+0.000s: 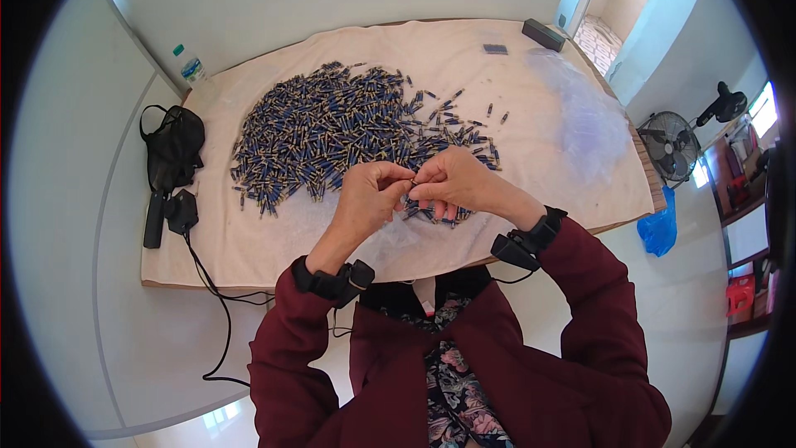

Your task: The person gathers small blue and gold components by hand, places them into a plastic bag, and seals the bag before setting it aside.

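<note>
Where both hands meet, fingers obscure a piece.

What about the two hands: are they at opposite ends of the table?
No, the left hand and the right hand are close together, at the near side of the pile of small dark parts.

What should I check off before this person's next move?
1. Both hands visible: ok; left hand and right hand meet.
2. Grip confirmed: cannot tell; the fingers mostly hide what is between them.
3. Pieces near the hands: ok; the pile is right by them.
4. Pieces all heaped together: not ok; stray pieces lie rightward.
5. Bottle apart from the pile: ok, back left.
</note>
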`<state>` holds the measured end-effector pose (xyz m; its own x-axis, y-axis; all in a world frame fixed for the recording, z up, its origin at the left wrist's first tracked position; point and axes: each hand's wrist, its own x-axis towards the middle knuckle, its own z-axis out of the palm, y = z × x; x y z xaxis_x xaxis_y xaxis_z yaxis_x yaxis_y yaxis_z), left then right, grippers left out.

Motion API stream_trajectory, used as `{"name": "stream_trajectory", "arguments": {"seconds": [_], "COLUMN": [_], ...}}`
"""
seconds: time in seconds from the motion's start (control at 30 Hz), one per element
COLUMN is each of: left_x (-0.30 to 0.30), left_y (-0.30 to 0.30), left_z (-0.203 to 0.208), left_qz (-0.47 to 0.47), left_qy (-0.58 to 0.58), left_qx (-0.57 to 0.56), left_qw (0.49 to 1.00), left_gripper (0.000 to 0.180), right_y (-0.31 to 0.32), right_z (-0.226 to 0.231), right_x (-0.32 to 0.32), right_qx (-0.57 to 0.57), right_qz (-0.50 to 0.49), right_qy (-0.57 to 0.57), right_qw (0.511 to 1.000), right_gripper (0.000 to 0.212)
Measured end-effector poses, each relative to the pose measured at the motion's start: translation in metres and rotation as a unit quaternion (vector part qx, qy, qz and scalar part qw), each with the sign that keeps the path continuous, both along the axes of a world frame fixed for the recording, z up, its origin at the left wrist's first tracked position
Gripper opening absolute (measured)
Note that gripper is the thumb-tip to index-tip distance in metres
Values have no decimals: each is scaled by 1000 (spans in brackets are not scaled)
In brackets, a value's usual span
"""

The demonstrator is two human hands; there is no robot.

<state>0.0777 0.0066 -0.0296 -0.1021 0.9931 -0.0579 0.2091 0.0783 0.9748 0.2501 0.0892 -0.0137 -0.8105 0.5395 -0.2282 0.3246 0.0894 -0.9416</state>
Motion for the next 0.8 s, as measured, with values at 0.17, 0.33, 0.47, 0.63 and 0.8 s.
{"name": "stream_trajectory", "arguments": {"seconds": [0.17, 0.33, 0.47, 0.63, 0.8], "left_x": [-7, -17, -23, -28, -48], "left_y": [-9, -15, -20, -28, -36], "left_z": [2, -1, -14, -24, -50], "left_qz": [-44, -44, -36, -21, -31], "left_qy": [1, -29, -46, -16, 169], "left_qx": [0, -20, -37, -40, 48], "left_qw": [999, 998, 998, 999, 984], "left_gripper": [10, 8, 8, 6, 7], "right_y": [-5, -6, -12, -14, -11], "right_z": [4, -11, -25, -46, -50], "right_x": [-7, -8, -8, 2, 9], "right_qx": [1, -3, -47, -39, -35], "right_qz": [4, -39, -84, -90, -96], "right_qy": [-17, 59, 123, 134, 37], "right_qw": [1000, 997, 988, 986, 994], "right_gripper": [19, 16, 14, 11, 11]}}
